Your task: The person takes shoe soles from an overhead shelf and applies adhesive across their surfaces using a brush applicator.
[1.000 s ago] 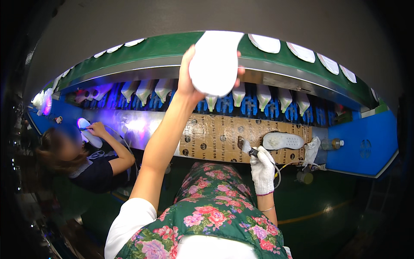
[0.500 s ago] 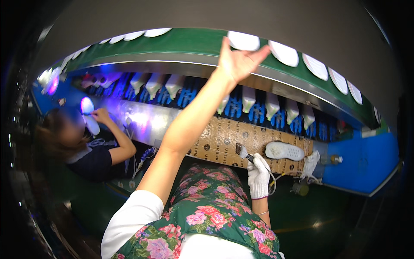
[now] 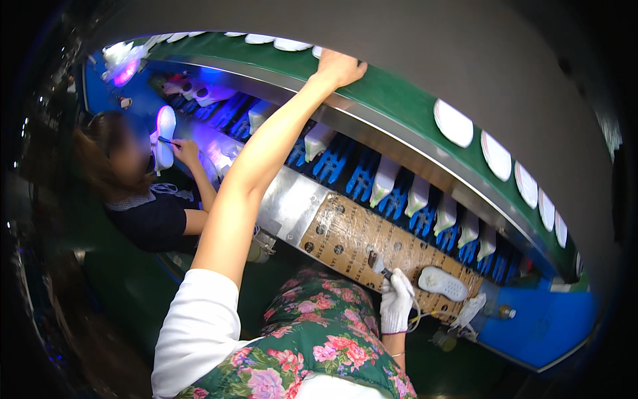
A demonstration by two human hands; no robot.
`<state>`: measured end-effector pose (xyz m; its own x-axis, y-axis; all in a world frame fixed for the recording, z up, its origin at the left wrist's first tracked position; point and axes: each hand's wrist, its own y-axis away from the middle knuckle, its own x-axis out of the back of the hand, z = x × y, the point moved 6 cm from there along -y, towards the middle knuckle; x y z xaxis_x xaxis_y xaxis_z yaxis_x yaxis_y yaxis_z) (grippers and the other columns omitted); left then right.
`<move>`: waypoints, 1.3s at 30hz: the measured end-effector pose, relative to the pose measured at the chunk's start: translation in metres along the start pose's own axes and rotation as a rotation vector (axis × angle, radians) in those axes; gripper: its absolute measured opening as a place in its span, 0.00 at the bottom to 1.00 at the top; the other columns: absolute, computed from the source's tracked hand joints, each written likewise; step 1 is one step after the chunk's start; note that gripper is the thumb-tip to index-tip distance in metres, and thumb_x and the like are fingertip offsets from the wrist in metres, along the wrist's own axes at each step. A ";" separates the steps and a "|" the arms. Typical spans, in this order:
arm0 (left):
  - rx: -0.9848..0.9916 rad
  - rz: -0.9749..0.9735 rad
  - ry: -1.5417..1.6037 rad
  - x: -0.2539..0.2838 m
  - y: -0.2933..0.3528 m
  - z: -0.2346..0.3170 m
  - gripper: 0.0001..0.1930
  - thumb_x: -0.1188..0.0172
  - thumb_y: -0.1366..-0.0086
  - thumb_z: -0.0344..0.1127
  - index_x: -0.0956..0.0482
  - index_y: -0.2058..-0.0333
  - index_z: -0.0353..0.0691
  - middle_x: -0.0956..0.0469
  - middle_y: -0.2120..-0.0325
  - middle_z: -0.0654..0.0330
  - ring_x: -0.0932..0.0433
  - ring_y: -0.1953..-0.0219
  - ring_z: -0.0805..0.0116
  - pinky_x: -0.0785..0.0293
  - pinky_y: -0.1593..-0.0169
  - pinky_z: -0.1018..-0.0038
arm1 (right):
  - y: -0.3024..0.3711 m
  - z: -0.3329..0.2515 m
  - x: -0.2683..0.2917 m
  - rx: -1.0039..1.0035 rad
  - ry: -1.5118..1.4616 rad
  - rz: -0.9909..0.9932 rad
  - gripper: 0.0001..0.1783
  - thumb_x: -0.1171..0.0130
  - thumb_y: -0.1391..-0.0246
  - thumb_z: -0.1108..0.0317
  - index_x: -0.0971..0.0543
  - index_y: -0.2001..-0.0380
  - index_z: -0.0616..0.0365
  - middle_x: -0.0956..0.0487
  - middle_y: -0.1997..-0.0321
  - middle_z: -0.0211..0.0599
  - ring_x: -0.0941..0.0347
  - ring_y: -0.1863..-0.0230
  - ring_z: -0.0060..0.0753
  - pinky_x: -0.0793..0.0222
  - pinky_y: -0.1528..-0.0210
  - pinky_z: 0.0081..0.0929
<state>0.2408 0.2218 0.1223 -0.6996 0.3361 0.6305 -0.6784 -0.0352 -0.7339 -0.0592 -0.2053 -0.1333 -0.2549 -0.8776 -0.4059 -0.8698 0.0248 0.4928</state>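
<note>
My bare left hand (image 3: 339, 68) reaches to the green conveyor belt (image 3: 392, 90), thumb apart from the rest. A white sole-shaped piece (image 3: 317, 51) sits right beside it, partly covered. My other fingertips are hidden, so whether they grip the piece does not show. In a white knit glove, my right hand (image 3: 397, 299) is closed around a brush (image 3: 379, 265), its dark head pointing up and left over the taped cardboard (image 3: 345, 233). To the right of the glove lies a white shoe sole (image 3: 443, 284) with small holes at one end.
White shoes (image 3: 384, 183) hang toe-down on blue racks (image 3: 362, 183) below the belt. More white pieces (image 3: 496, 156) line the belt at right. A co-worker (image 3: 149, 193) brushes a sole at left under purple light. A white cloth (image 3: 470, 312) and small bottle (image 3: 505, 311) stand at right.
My view has turned, so the bench slants down to the right. My left hand has moved left along the belt, its palm now turned down. My right hand still holds the brush.
</note>
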 end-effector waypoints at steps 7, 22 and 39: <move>0.257 -0.399 -0.499 -0.006 -0.022 -0.018 0.25 0.45 0.40 0.40 0.23 0.43 0.45 0.24 0.44 0.53 0.26 0.43 0.44 0.29 0.49 0.40 | 0.001 0.018 -0.018 -0.017 0.105 -0.038 0.16 0.35 0.45 0.74 0.19 0.53 0.65 0.18 0.62 0.35 0.25 0.69 0.26 0.29 0.68 0.22; 0.511 -0.486 -0.556 -0.017 -0.006 -0.159 0.28 0.52 0.34 0.43 0.31 0.34 0.58 0.36 0.34 0.45 0.45 0.32 0.29 0.47 0.41 0.27 | 0.000 0.023 -0.047 -0.052 0.268 -0.021 0.16 0.38 0.43 0.73 0.20 0.51 0.67 0.20 0.64 0.35 0.27 0.71 0.27 0.29 0.68 0.22; 0.293 0.626 0.513 0.167 0.171 -0.040 0.21 0.30 0.47 0.28 0.34 0.60 0.37 0.34 0.53 0.53 0.28 0.52 0.60 0.21 0.55 0.70 | -0.012 -0.002 -0.063 -0.011 0.138 -0.109 0.17 0.37 0.44 0.76 0.21 0.51 0.68 0.19 0.61 0.41 0.25 0.69 0.28 0.28 0.67 0.22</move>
<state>0.0169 0.3096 0.0918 -0.8243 0.5548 -0.1128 -0.2810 -0.5738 -0.7693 -0.0315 -0.1509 -0.1123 -0.0984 -0.9321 -0.3487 -0.8843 -0.0789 0.4603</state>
